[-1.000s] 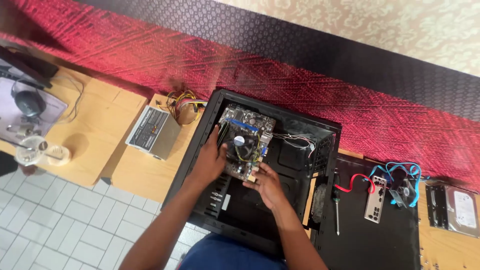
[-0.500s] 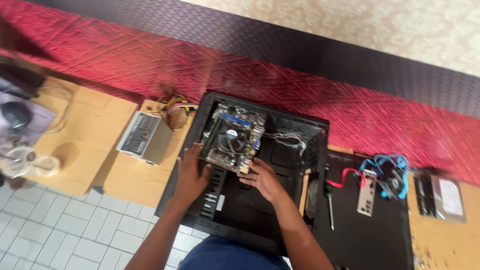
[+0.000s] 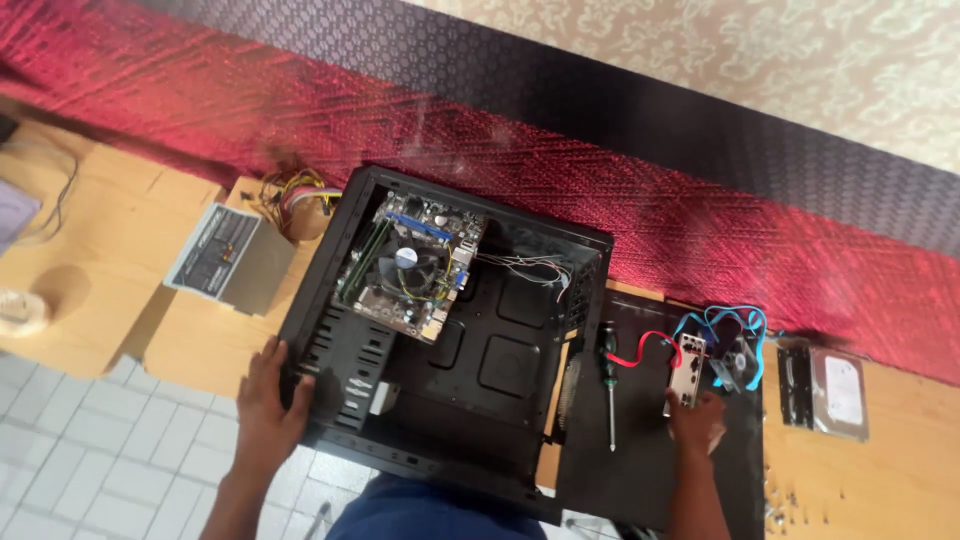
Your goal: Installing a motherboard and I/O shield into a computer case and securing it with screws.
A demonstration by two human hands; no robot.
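A: Starting at the left of the frame: grey power supply (image 3: 228, 259) on the wooden table (image 3: 95, 270), its coloured wires (image 3: 297, 196) bunched just beside the open black computer case (image 3: 505, 372).

B: Left hand (image 3: 268, 392)?

A: Lower left, fingers spread flat on the case's near corner, gripping nothing. Motherboard (image 3: 412, 263) lies inside, upper centre, tilted.

B: And further right?

A: Screwdriver (image 3: 609, 385) on the black side panel (image 3: 640, 470). Right hand (image 3: 696, 420) rests at the lower end of the metal I/O plate (image 3: 688, 368); whether its fingers grip cannot be told. Red and blue cables (image 3: 722, 325) above, hard drive (image 3: 836, 392) far right.
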